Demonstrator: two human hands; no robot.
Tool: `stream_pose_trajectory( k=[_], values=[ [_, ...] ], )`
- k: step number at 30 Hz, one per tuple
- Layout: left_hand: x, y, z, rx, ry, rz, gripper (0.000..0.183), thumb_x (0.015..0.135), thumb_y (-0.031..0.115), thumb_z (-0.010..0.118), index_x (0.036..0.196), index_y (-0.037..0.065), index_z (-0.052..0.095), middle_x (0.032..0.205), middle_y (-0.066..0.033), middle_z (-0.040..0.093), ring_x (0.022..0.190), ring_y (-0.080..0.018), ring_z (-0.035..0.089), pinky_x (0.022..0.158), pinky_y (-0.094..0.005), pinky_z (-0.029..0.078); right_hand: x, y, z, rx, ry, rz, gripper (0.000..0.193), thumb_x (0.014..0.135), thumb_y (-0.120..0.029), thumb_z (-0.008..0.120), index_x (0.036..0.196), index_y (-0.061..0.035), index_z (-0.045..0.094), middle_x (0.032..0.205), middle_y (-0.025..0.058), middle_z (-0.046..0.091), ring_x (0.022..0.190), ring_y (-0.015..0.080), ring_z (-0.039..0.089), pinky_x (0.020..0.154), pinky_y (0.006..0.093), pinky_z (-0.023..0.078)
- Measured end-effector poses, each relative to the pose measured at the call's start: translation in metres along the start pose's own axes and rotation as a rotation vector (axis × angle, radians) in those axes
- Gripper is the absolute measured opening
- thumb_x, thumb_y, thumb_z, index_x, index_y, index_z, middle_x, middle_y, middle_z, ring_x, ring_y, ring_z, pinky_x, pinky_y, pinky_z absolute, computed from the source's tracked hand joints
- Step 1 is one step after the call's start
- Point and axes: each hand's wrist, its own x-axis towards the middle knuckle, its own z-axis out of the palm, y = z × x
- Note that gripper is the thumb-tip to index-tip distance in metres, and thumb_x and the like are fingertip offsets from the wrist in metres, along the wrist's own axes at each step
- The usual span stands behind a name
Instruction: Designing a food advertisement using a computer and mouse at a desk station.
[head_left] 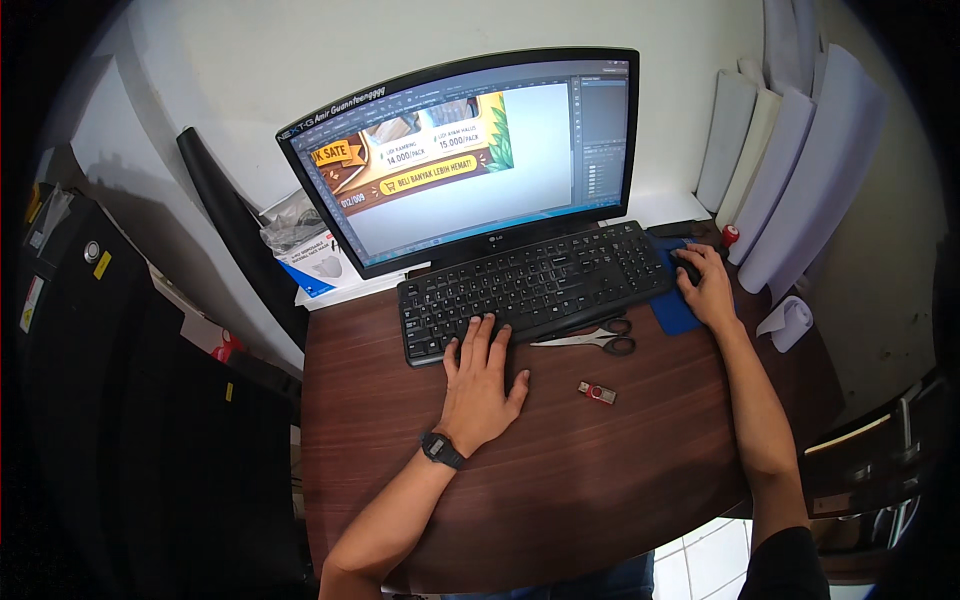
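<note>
The person sits at a dark wooden worktop (560, 470) with both forearms coming in from below. The left hand (480, 385) lies flat with the palm down, fingers spread only a little and holding nothing; its fingertips (485, 328) rest on the front edge of the black keyboard (530, 285), near the lower left keys. A black watch (441, 450) is on this wrist.

The right hand (708, 285) is curved over a black mouse (686, 268) and covers most of it, so only the front part of the mouse shows. The mouse sits on a blue pad (672, 312), just beside the right end of the keyboard.

Behind the keyboard stands a wide black monitor (470, 160), tilted in the view, and its screen shows a design program with an orange and brown banner. Between the two hands, just in front of the keyboard, lie scissors (595, 338) with black handles, closed, the handles pointing to the right. A little nearer to the person is a small red and silver USB stick (597, 392), apart from both hands.

At the right, several white paper rolls (790, 170) lean against the wall, and one small roll (787, 322) lies at the edge of the worktop. Left of the monitor there is a white and blue box (322, 268).
</note>
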Motion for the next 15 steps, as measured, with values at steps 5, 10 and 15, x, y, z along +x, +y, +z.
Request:
stream_pose_trajectory(
  k=[5, 10, 15],
  values=[
    [-0.0002, -0.0008, -0.0001, -0.001, -0.004, 0.002, 0.068, 0.094, 0.029, 0.068, 0.152, 0.002, 0.044, 0.162, -0.0237, 0.035, 0.156, -0.0408, 0.026, 0.123, -0.0617, 0.019, 0.0005, -0.0007, -0.0002, 0.0, -0.01, 0.0, 0.035, 0.089, -0.012, 0.072, 0.123, -0.0053, 0.074, 0.131, 0.0166, 0.065, 0.124, 0.0364, 0.06, 0.107, 0.0438, 0.049],
    [0.0, -0.0004, 0.0, -0.006, -0.003, 0.002, 0.068, 0.095, 0.029, 0.067, 0.152, 0.002, 0.044, 0.162, -0.0237, 0.035, 0.155, -0.0409, 0.027, 0.123, -0.062, 0.018, 0.0006, 0.0007, -0.0002, -0.003, -0.011, 0.007, 0.035, 0.089, -0.012, 0.072, 0.123, -0.0051, 0.074, 0.132, 0.0168, 0.065, 0.125, 0.0366, 0.06, 0.107, 0.044, 0.049],
    [-0.0002, -0.0011, 0.0008, -0.005, -0.001, 0.004, 0.068, 0.094, 0.029, 0.068, 0.152, 0.002, 0.044, 0.162, -0.0237, 0.035, 0.155, -0.0406, 0.027, 0.123, -0.062, 0.019, 0.0001, -0.0001, -0.0003, -0.005, -0.009, 0.002, 0.035, 0.089, -0.012, 0.072, 0.123, -0.0051, 0.074, 0.132, 0.0169, 0.065, 0.125, 0.0366, 0.06, 0.107, 0.0439, 0.049]
  ],
)
